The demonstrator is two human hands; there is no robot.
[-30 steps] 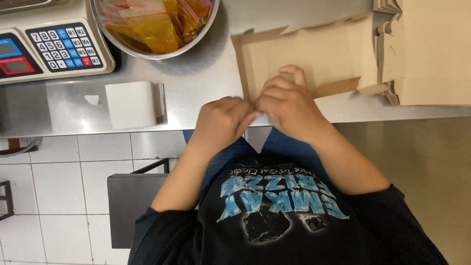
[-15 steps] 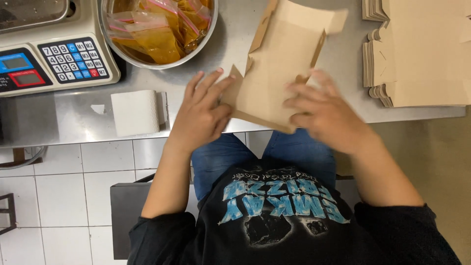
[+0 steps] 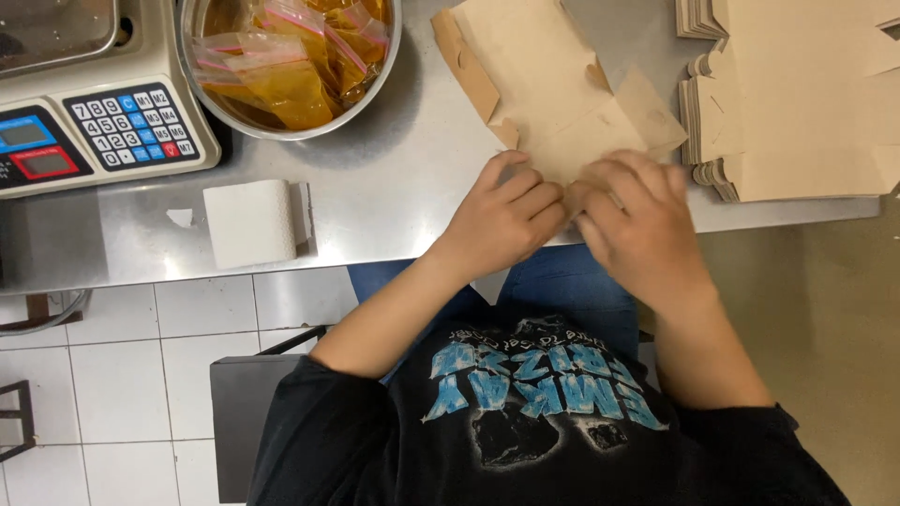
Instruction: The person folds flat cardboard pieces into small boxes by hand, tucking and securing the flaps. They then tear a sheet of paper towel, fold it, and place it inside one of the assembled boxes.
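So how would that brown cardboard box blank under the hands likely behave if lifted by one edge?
The box blank looks like thin card, so probably light. Its creased flaps would likely hinge and droop. The left hand and right hand both press it against the steel table, suggesting it springs open.

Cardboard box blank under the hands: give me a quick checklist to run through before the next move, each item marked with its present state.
1. Both hands on the cardboard box blank: ok, left hand and right hand press its near edge.
2. Blank lies on the steel table: ok.
3. Near flap folded in fully: cannot tell, the hands cover it.
4. Stack of flat blanks apart from the one in hand: ok, it lies to the right.
5. Bowl of sauce bags away from the fold: ok.
6. White paper roll and scale out of the way: ok, far left.
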